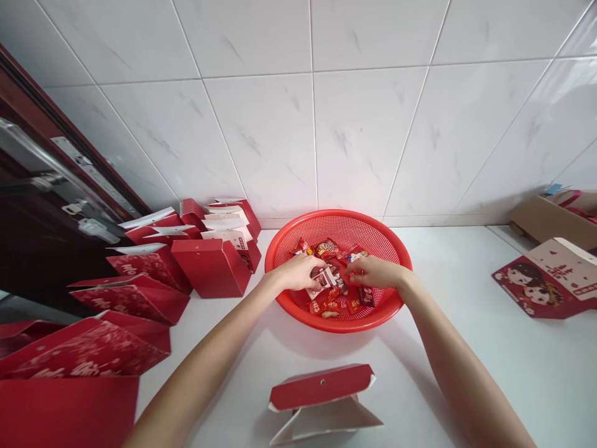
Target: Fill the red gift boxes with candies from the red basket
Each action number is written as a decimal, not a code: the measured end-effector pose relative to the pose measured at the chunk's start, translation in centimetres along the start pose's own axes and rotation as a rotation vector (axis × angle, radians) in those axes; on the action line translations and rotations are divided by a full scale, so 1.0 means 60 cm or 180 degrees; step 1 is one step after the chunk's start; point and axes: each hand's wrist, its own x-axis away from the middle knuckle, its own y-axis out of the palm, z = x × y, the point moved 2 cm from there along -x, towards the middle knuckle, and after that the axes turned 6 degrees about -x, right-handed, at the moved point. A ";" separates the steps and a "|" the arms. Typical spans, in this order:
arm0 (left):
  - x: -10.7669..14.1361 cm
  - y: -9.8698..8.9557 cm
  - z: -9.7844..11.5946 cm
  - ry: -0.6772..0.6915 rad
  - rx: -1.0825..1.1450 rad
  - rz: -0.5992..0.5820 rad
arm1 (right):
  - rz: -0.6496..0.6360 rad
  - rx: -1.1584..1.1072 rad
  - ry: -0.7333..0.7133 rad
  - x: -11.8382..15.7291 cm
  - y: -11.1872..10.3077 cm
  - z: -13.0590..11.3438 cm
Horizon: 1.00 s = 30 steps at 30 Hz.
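Note:
A red perforated plastic basket (338, 325) stands on the white tabletop against the tiled wall, with wrapped red candies (326, 249) inside. My left hand (301, 272) reaches over its left rim and pinches a small white-and-red packet (321, 280). My right hand (373, 272) is in the right part of the basket, fingers curled down among the wrappers; whether it grips one cannot be made out. Nearer to me, between my forearms, a red box (324, 389) stands with its white-lined top open.
Several red gift boxes (209, 270) stand in rows at the left, near a dark door (28, 205) with keys. At the right lie a cartoon-printed box (536, 286) and a brown cardboard box (550, 218).

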 end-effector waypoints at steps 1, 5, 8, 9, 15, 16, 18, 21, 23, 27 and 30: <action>0.000 0.001 -0.001 -0.0043 -0.0019 0.0006 | 0.0018 -0.0002 0.0000 0.000 0.000 0.001; -0.006 0.009 -0.010 -0.0365 -0.0148 0.0055 | 0.0072 -0.0022 -0.0004 -0.002 0.001 0.003; -0.011 0.015 -0.017 -0.0495 -0.0215 0.0051 | 0.0066 -0.0031 0.0021 -0.002 0.001 0.004; -0.013 0.016 -0.018 -0.0485 -0.0225 0.0061 | 0.0059 -0.0028 0.0037 -0.002 0.001 0.004; -0.008 0.012 -0.006 0.0023 -0.0136 0.0071 | -0.0139 0.0015 0.0169 0.001 0.001 -0.003; -0.006 0.011 -0.003 0.0122 -0.0104 0.0045 | -0.0186 0.0039 0.0205 0.002 0.001 -0.004; -0.004 0.011 0.002 0.0250 -0.0089 -0.0083 | -0.0226 0.0090 0.0256 0.004 0.002 -0.005; -0.006 0.018 0.001 0.0326 -0.0152 -0.0396 | -0.0207 0.0129 0.0276 0.006 0.002 -0.006; -0.009 0.024 -0.002 0.0363 -0.0182 -0.0525 | -0.0204 0.0132 0.0259 0.006 0.003 -0.006; -0.015 0.031 -0.006 0.0463 -0.0184 -0.0524 | -0.0181 0.0074 0.0186 0.003 0.003 -0.008; -0.017 0.031 -0.005 0.0533 -0.0173 -0.0430 | -0.0146 0.0036 0.0147 -0.001 0.002 -0.009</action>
